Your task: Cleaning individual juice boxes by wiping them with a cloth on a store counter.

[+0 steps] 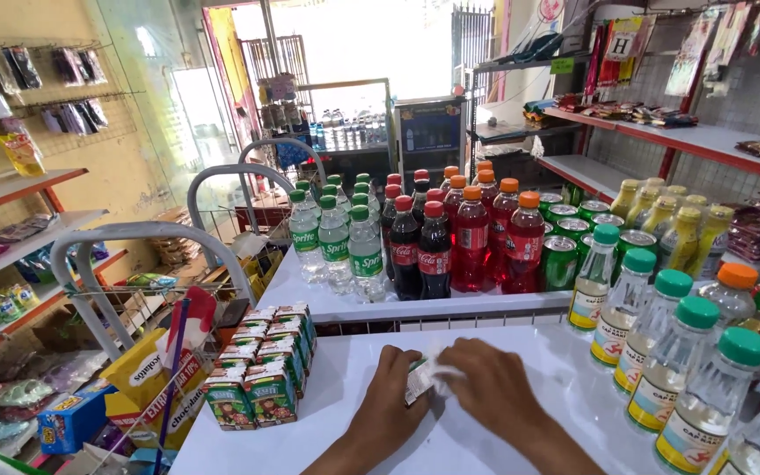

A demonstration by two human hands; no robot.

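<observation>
Both hands, left hand [389,396] and right hand [485,387], fingers pinching small packet [419,380] on white counter [345,369].

Both hands, left [389,396] and right [485,387], pinch what may be a small packet [421,378] on the white counter [327,413].
</observation>
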